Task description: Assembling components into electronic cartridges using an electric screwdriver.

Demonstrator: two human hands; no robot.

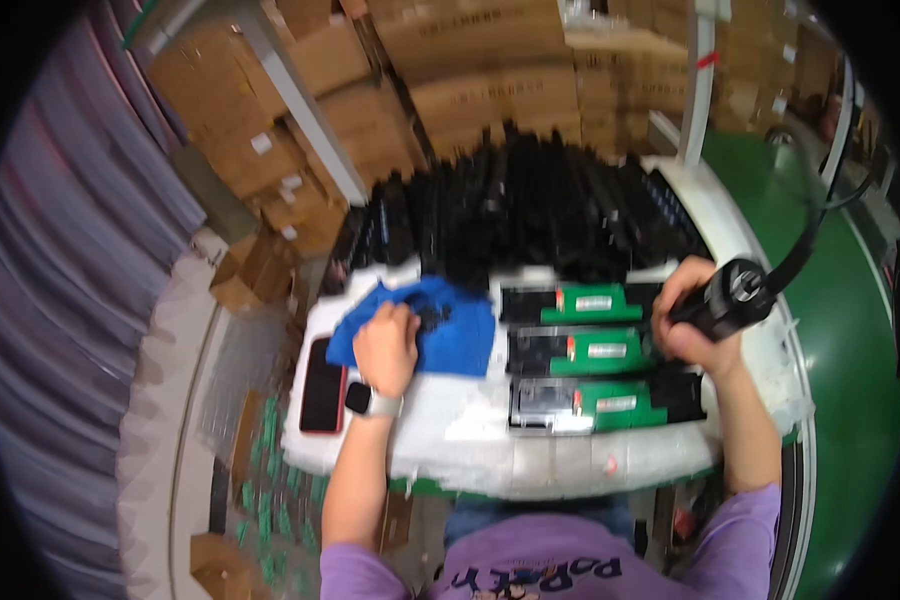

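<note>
My left hand [385, 348] is over a blue cloth [460, 335], its fingers drawn together beside a small pile of dark bits [432, 318], perhaps screws. What those fingers hold, if anything, is hidden. In my right hand [682, 318] is a black electric screwdriver [732, 300] with a cable at its back end, tilted toward the parts on the table. Three black plastic housings with green circuit boards [615, 351] lie in a column between my hands. The screwdriver's tip is hidden behind my right hand, close to the right ends of the upper two housings.
Many black housings [510, 200] are heaped along the back of the white table [460, 430]. A phone in a red case [322, 388] lies at the left edge. Cardboard boxes [480, 80] are stacked behind, between metal posts [305, 100]. Green flooring [840, 330] runs along the right.
</note>
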